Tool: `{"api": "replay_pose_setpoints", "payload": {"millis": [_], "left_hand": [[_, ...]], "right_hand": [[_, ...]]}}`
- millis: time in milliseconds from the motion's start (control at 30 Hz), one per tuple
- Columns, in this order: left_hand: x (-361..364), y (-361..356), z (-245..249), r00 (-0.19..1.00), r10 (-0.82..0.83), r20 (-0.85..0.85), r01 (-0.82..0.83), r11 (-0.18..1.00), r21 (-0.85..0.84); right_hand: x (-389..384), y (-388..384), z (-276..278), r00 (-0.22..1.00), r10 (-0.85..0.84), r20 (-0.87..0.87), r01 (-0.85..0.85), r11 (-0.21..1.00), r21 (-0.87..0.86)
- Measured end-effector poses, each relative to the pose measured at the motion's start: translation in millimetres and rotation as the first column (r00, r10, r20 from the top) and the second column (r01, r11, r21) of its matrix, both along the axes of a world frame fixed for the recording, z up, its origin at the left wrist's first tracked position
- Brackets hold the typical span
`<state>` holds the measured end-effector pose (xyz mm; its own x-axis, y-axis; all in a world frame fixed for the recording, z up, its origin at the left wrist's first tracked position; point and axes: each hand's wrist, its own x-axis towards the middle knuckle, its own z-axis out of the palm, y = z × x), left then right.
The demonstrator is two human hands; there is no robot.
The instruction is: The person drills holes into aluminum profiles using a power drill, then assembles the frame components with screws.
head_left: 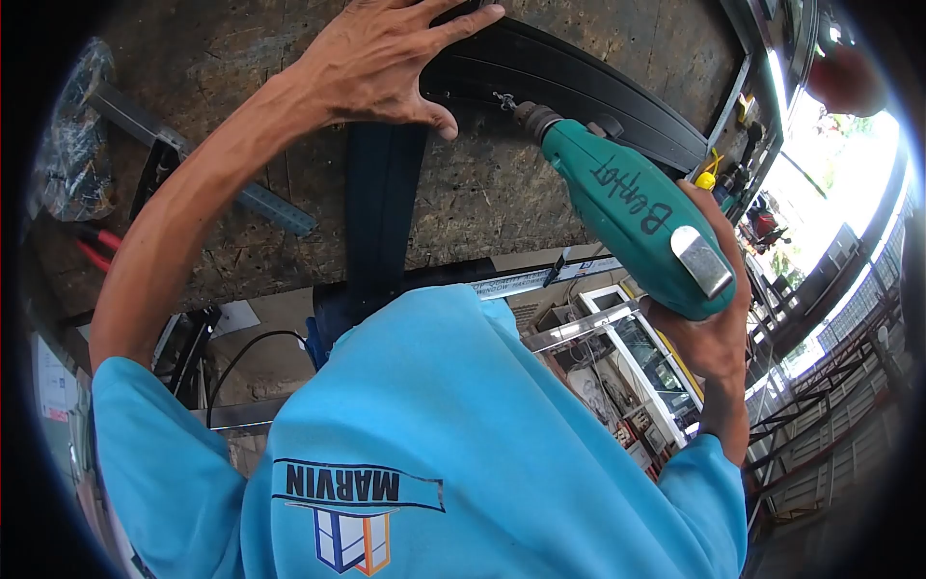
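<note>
My right hand (709,333) is wrapped around a green power drill (622,207) with handwriting on its side. The drill's chuck (533,118) points left, and the bit ends right at the edge of a long black profile (598,92). Over the left end of that profile, my left hand (381,58) is spread, thumb and forefinger wide apart, with some fingertips near the top edge of the view. A second black profile (381,203) runs from beneath this hand toward my body, forming a corner with the first.
The worn wooden bench (260,58) carries a metal square (275,207), red-handled pliers (94,246) and a clear plastic bundle (77,145) on the left. A white-framed window unit (646,357) stands below the bench edge. Tools, including something yellow (706,180), lie at right.
</note>
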<state>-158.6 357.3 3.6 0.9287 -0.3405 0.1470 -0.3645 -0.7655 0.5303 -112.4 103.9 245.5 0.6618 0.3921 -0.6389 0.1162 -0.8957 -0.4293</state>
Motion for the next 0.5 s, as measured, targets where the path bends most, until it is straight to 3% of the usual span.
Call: {"api": "replay_pose_setpoints", "payload": {"millis": [67, 167, 500], "left_hand": [[-0.5, -0.2, -1.8, 1.000, 0.006, 0.001, -0.006, 1.000, -0.003], [-1.8, 0.2, -4.9, 0.998, -0.033, 0.060, 0.036, 0.998, -0.051], [-0.7, -2.5, -3.5, 1.000, -0.003, 0.029, 0.003, 1.000, -0.023]], "right_hand": [[1.6, 0.4, -0.7, 0.995, -0.080, -0.051, 0.081, 0.996, 0.026], [2.1, 2.5, -0.6, 1.000, 0.000, 0.017, 0.000, 1.000, -0.030], [1.3, -0.3, -5.0, 0.998, -0.053, -0.029, 0.053, 0.998, 0.014]]}}
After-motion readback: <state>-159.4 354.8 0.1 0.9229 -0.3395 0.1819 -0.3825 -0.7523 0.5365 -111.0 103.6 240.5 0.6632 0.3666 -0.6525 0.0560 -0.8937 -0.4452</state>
